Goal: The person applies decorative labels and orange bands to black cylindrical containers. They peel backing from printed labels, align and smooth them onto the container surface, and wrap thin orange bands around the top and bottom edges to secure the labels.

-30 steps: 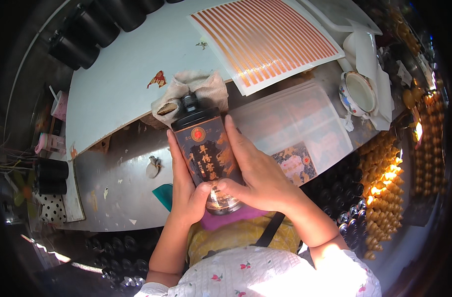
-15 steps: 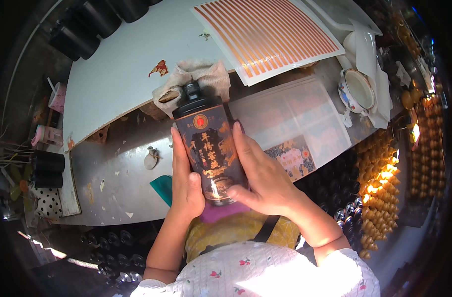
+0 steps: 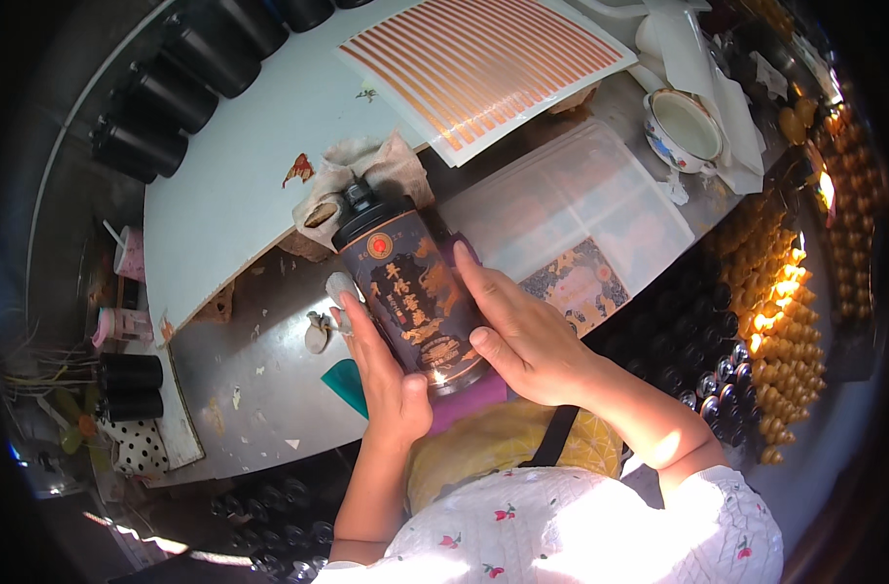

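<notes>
Head view: both hands clasp a dark cylindrical bottle [image 3: 412, 287] with gold ornament and a black cap, held tilted above the grey worktable [image 3: 259, 380] just in front of the person's body. The left hand [image 3: 381, 365] lies flat along the bottle's left side, fingers together and extended, one fingertip wrapped in pale tape; the right hand [image 3: 522, 331] presses its fingers along the right side, thumb across the lower front. To smooth the label well, I judge that pressure should run evenly from the middle outward, with the bottle braced so it cannot roll. A crumpled cloth [image 3: 357, 180] lies just behind the cap, and a sheet of orange strips [image 3: 483, 63] rests further back. Compared with half a second ago, the bottle sits slightly more upright in the picture and the right fingers have slid higher.
</notes>
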`<action>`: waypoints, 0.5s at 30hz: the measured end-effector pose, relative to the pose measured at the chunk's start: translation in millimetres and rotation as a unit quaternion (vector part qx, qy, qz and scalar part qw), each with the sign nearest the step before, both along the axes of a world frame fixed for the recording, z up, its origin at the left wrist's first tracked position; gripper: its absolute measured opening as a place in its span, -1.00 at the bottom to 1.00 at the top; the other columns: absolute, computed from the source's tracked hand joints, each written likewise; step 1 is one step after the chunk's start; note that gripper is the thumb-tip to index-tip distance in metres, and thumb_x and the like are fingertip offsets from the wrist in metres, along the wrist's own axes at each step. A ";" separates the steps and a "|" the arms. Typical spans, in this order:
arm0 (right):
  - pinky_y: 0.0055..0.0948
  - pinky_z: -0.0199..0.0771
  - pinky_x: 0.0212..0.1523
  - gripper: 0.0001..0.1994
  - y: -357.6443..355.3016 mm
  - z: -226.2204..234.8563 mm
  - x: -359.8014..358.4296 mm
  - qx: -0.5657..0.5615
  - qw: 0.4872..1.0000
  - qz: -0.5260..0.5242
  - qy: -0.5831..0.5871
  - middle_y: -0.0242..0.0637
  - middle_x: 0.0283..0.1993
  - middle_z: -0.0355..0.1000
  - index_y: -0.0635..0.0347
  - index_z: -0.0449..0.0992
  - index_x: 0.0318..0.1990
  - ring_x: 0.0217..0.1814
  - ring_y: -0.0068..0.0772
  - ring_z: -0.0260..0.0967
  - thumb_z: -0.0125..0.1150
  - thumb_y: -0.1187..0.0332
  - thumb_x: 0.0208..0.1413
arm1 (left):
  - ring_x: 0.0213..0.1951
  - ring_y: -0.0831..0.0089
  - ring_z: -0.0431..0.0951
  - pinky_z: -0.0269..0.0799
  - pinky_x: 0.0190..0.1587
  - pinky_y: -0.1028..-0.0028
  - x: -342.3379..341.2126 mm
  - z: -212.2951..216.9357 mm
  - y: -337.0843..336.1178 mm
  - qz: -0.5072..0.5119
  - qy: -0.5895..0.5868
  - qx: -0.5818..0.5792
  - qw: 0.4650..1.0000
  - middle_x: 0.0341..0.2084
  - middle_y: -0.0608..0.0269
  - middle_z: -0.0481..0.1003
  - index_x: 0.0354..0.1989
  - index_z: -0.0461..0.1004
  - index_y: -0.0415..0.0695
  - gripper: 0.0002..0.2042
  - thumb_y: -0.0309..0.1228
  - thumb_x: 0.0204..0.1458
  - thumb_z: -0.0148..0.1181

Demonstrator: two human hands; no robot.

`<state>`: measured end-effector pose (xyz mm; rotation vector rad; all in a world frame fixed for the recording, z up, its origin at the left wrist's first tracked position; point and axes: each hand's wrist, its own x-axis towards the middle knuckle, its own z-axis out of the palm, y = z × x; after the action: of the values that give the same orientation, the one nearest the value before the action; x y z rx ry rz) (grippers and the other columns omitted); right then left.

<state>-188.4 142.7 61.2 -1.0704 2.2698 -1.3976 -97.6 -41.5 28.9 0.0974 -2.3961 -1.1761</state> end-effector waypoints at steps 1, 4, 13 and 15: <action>-0.05 0.38 0.18 -0.28 -1.1 1.3 0.9 0.003 1.000 -0.007 0.008 0.12 0.36 0.17 0.28 -0.19 0.53 0.28 0.21 0.29 -0.05 0.22 0.34 | 0.50 -0.20 -0.16 -0.54 0.47 -0.08 0.1 1.6 -2.3 -0.017 -0.011 -0.035 0.999 0.46 -0.34 -0.10 0.48 -0.31 -0.45 0.07 0.38 0.19 -0.33; -0.04 0.39 0.15 -0.30 -3.2 3.2 2.4 0.006 0.999 -0.018 0.028 0.09 0.33 0.22 0.26 -0.13 0.52 0.26 0.18 0.31 -0.03 0.25 0.32 | 0.50 -0.24 -0.17 -0.65 0.40 -0.28 1.8 7.4 -5.4 -0.030 -0.031 -0.166 0.985 0.46 -0.30 -0.07 0.52 -0.30 -0.31 0.15 0.51 0.07 -0.28; -0.10 0.48 0.08 -0.27 -11.0 1.5 11.4 0.019 0.994 -0.044 0.096 0.07 0.29 0.29 0.27 -0.08 0.52 0.19 0.16 0.37 0.05 0.28 0.26 | 0.50 -0.22 -0.13 -0.82 0.29 -0.39 29.5 8.4 32.4 0.000 -0.003 -0.212 0.977 0.34 -0.19 0.22 0.51 -0.07 -0.22 0.06 0.45 0.08 -0.14; -0.10 0.45 0.12 -0.25 -12.1 3.2 12.6 0.032 0.994 -0.044 0.093 0.09 0.29 0.29 0.27 -0.10 0.52 0.20 0.17 0.36 0.05 0.27 0.26 | 0.50 -0.21 -0.15 -0.81 0.32 -0.35 29.9 8.3 30.7 -0.010 -0.016 -0.129 0.991 0.40 -0.27 0.09 0.51 -0.24 -0.34 0.12 0.45 0.09 -0.17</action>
<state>-175.7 130.6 64.4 -1.1366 2.5041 -1.2967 -67.7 -10.8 37.2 0.0086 -2.5601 -0.8681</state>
